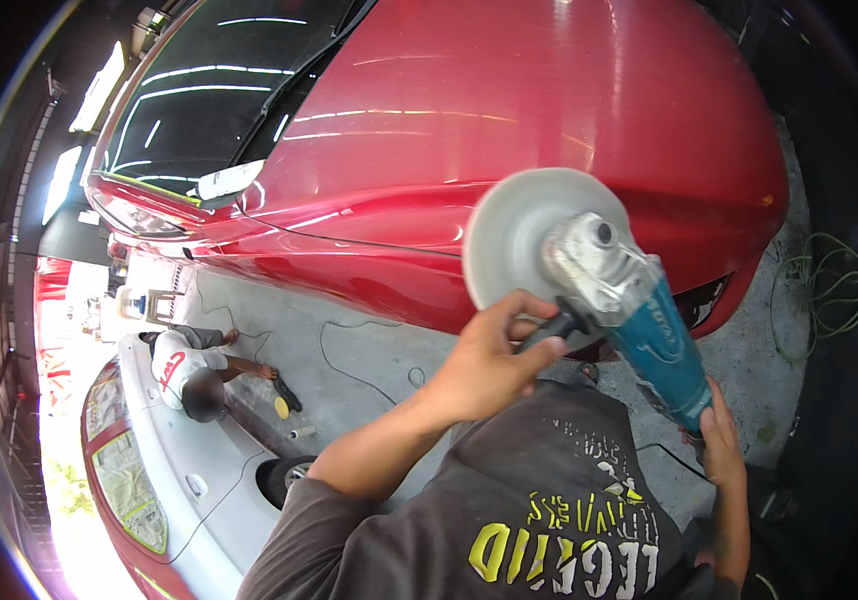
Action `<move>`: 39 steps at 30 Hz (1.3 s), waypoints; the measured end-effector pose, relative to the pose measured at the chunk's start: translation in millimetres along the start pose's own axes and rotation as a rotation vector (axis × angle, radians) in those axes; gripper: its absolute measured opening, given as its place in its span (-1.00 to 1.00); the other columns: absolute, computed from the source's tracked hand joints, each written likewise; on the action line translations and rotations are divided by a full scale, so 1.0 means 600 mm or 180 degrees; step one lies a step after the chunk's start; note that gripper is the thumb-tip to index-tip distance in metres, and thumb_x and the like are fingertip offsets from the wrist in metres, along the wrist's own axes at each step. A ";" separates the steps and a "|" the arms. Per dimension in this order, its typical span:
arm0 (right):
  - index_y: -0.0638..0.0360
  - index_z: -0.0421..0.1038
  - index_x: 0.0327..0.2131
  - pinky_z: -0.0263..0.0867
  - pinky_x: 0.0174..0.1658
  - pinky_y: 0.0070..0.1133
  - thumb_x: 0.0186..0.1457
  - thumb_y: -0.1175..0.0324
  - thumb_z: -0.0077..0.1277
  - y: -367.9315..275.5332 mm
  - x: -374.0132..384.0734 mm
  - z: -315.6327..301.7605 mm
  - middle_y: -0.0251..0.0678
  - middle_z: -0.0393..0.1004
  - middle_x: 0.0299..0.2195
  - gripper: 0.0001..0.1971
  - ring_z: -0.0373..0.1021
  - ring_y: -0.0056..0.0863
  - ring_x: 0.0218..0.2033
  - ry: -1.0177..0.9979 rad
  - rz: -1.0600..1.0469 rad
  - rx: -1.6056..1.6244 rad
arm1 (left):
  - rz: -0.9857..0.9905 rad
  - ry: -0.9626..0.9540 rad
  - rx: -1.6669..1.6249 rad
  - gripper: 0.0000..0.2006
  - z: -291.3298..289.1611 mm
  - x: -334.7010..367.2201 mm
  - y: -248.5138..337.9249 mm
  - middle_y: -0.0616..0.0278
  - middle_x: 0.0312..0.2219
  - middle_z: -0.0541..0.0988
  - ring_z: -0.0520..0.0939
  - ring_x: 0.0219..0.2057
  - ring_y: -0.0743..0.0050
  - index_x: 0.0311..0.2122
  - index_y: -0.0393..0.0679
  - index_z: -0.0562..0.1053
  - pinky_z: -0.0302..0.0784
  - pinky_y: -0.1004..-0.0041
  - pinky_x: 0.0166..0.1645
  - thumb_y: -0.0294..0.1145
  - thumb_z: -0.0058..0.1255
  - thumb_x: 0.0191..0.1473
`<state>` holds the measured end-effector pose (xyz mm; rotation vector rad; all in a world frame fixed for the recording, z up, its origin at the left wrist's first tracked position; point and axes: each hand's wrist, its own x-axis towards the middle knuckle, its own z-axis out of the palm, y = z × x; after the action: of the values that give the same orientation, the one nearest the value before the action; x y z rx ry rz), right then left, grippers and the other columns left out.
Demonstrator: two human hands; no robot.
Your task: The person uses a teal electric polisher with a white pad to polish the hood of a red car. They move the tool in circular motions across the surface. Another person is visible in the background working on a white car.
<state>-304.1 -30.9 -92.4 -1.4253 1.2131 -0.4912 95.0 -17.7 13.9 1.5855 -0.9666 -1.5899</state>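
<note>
My left hand [499, 360] is wrapped round the black side handle [556, 328] of a teal car polisher [654, 340]. My right hand [719, 440] grips the rear end of the polisher's body. A round white pad [509, 240] sits at the polisher's head and looks smeared, as if spinning. It overlaps the front edge of the red car's hood [549, 110] in the picture; whether it touches the paint I cannot tell. Silvery wrapping covers the polisher's head.
A white bottle [229, 180] lies at the windscreen's base. At left a person [184, 375] crouches beside a pale car [179, 480] with masked windows, a hand near a black tool [287, 394]. Cables [349, 375] cross the grey floor; a green hose [824, 290] lies coiled at right.
</note>
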 end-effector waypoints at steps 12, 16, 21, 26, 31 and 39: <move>0.25 0.16 0.36 0.39 0.01 -0.18 0.40 -0.01 -0.24 -0.227 0.121 0.243 0.17 0.59 -0.15 -0.35 0.55 0.19 -0.12 -0.0687 -0.0741 -0.0566 | 0.0385 0.0814 -0.0532 -0.66 -0.281 -0.130 -0.045 -0.14 -0.20 0.69 0.56 -0.63 0.56 0.13 -0.27 0.35 0.38 0.62 -0.61 -0.54 0.07 0.30; 0.23 0.13 0.37 0.35 0.09 -0.13 0.40 0.00 -0.23 -0.302 0.141 0.318 0.24 0.57 -0.06 -0.36 0.49 0.29 0.00 -0.0948 -0.0671 -0.0833 | 0.0519 0.0939 -0.0775 -0.66 -0.375 -0.175 -0.072 -0.20 -0.21 0.67 0.56 -0.64 0.52 0.13 -0.28 0.34 0.41 0.60 -0.60 -0.56 0.06 0.29; 0.23 0.09 0.39 0.34 0.08 -0.08 0.41 0.08 -0.19 -0.366 0.183 0.425 0.25 0.56 -0.04 -0.38 0.47 0.30 -0.01 -0.1115 -0.1065 -0.1191 | 0.0761 0.1191 -0.1115 -0.66 -0.497 -0.215 -0.128 -0.27 -0.23 0.66 0.54 -0.69 0.46 0.09 -0.27 0.36 0.40 0.58 -0.64 -0.55 0.09 0.24; 0.26 0.09 0.40 0.38 0.04 -0.08 0.42 0.02 -0.18 -0.425 0.223 0.518 0.22 0.57 -0.04 -0.35 0.52 0.23 -0.06 -0.1250 -0.1217 -0.1539 | 0.1170 0.1406 -0.1452 -0.70 -0.593 -0.242 -0.178 -0.28 -0.26 0.67 0.52 -0.71 0.48 0.06 -0.26 0.40 0.36 0.59 -0.67 -0.58 0.08 0.23; 0.19 0.16 0.39 0.40 0.02 -0.10 0.39 0.01 -0.13 -0.455 0.225 0.512 0.14 0.58 -0.02 -0.35 0.54 0.19 -0.07 -0.1205 -0.1206 -0.1848 | 0.1294 0.1468 -0.1531 -0.70 -0.577 -0.251 -0.201 -0.28 -0.25 0.66 0.51 -0.70 0.48 0.07 -0.25 0.39 0.36 0.58 -0.67 -0.57 0.07 0.25; 0.27 0.23 0.34 0.40 0.11 -0.22 0.10 -0.19 0.20 -0.373 0.142 0.338 0.16 0.60 -0.06 -0.08 0.57 0.18 -0.06 -0.0732 -0.0831 -0.1481 | 0.0859 0.0871 -0.1452 -0.62 -0.391 -0.187 -0.183 -0.15 -0.18 0.68 0.56 -0.62 0.56 0.15 -0.24 0.32 0.43 0.61 -0.57 -0.58 0.09 0.27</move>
<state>-14.4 -48.4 27.1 -1.9941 0.9956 -0.2143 336.1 125.2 -22.2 1.2521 -0.5873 -1.2551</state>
